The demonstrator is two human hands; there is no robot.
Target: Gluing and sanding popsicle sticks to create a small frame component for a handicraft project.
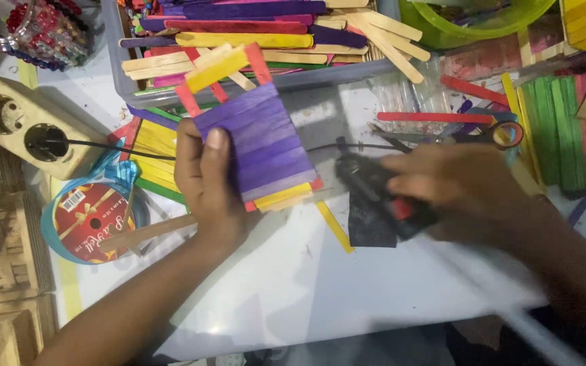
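Observation:
My left hand [205, 179] holds a flat panel of purple craft sticks [259, 142], thumb pressed on its left edge. Red and yellow sticks cross behind the panel and poke out at its top and bottom. My right hand [459, 190], blurred by motion, grips a black glue gun [374, 203] with a red trigger, lying just right of the panel, nozzle toward it. A black cord [103, 144] runs from the gun's side past the panel to a power strip.
A grey tray [120, 74] of coloured craft sticks sits at the back. A cream power strip [15, 118] and a ribbon spool [89, 224] lie left. Scissors [490, 135], loose sticks and a green-red stick panel [564, 129] lie right. A green bowl [483, 24] stands behind.

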